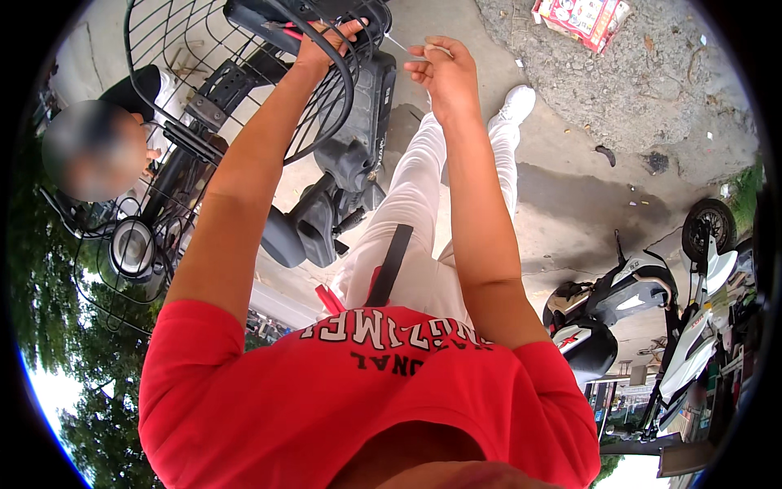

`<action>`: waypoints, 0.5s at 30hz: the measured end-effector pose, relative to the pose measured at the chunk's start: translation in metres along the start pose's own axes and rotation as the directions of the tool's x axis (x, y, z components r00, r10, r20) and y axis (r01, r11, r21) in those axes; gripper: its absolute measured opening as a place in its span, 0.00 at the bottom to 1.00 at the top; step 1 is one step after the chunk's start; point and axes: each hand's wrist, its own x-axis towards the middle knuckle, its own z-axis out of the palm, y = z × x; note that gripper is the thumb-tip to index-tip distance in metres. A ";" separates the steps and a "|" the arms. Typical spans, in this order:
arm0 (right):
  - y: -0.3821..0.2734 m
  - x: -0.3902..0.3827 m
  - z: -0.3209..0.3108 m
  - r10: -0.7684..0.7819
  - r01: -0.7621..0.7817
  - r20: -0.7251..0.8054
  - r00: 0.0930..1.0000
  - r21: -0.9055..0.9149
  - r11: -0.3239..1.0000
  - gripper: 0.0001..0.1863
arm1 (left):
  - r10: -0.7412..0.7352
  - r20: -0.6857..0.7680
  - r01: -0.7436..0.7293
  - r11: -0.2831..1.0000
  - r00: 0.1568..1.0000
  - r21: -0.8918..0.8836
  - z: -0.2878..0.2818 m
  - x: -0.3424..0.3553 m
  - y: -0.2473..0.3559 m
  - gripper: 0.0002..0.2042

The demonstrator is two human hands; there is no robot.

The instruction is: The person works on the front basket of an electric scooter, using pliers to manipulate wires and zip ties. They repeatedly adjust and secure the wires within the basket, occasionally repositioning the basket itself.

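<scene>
My left hand is closed at the top of a black wire basket on a scooter, beside a red-handled tool that looks like pliers; its exact grip is partly hidden. A thin pale strip, perhaps a tie or wire, runs from near it toward my right hand, whose thumb and fingers are pinched on it. The scooter's grey-black body lies under my left forearm.
Another person with a blurred head is at the left beyond the basket. Parked scooters stand at the right on the concrete ground. A red-and-white box lies at the top right. Trees line the left rim.
</scene>
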 end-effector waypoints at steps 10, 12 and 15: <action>-0.012 0.000 0.043 -0.385 0.344 0.173 0.907 -0.831 0.437 0.09 | -0.035 -0.004 0.035 0.999 0.999 -0.040 0.006 -0.002 0.009 0.22; 0.002 0.006 0.044 -0.375 0.339 0.138 0.916 -0.768 0.544 0.08 | -0.022 -0.013 0.021 0.998 1.000 -0.063 0.009 -0.004 0.012 0.21; 0.015 0.007 0.046 -0.530 0.460 0.140 0.836 -0.705 0.539 0.06 | -0.011 -0.007 0.011 0.997 1.000 -0.082 0.007 -0.004 0.010 0.20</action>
